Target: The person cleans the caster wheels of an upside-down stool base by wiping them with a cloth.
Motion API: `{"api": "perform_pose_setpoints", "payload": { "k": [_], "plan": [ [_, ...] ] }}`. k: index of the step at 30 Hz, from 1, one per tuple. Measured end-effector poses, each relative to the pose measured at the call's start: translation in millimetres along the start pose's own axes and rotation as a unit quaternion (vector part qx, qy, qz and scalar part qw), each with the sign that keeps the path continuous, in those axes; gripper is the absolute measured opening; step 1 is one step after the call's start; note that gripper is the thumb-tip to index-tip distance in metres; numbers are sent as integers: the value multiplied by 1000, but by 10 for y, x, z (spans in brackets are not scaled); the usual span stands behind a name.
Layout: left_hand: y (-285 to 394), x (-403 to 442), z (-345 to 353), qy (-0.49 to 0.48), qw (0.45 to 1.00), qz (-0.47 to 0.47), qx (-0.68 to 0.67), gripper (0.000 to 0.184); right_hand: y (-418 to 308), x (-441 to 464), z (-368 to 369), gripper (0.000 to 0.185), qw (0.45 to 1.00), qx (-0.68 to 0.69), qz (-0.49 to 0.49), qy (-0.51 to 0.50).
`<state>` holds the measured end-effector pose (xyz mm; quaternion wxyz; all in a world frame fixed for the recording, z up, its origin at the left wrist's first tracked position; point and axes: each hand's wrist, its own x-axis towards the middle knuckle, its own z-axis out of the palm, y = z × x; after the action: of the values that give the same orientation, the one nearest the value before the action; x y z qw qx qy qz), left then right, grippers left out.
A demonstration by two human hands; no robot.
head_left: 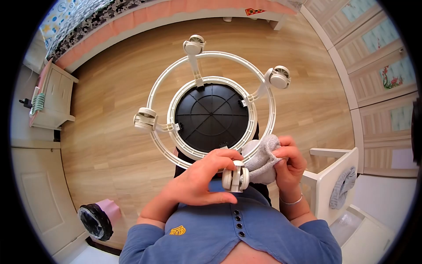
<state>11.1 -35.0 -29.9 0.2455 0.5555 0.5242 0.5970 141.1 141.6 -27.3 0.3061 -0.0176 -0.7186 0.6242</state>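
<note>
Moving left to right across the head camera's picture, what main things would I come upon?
White door → pink bin with black liner → leftmost caster → person's left hand → nearest caster → gray cloth → person's right hand → gray knitted item on the white chair.

Outer ring [272, 110] partly behind left hand [198, 180] — bed [132, 25] partly beyond top edge

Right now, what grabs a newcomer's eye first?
The white ringed base around a black disc, mid-view. Next, just below the disc: the left hand curved around the nearest caster, and the right hand gripping a gray cloth beside it.
</note>
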Motion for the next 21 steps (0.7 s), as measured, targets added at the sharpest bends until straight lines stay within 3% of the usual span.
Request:
{"api": "perform_pose_setpoints", "payload": {
  "k": [4,7,10,13,16,21],
  "plan": [
    [-14,-55,-82,-25,1000,-2,-14,42,72,-31,-11,12,999,22,22,-18],
    [11,-41,-56,-11,1000,-1,2,40,73,-73,14,12,998,54,39,22],
    [75,24,-2,34,997,-67,14,42,55,-85,42,12,997,20,61,51],
    [87,63,-5,30,995,-47,84,40,47,-103,29,13,996,16,55,69],
    [50,122,46,56,995,-6,86,36,52,-107,-40,16,983,51,37,170],
    [-10,131,185,109,993,-9,42,35,-17,-135,-150,17,988,54,32,138]
  ]
}}
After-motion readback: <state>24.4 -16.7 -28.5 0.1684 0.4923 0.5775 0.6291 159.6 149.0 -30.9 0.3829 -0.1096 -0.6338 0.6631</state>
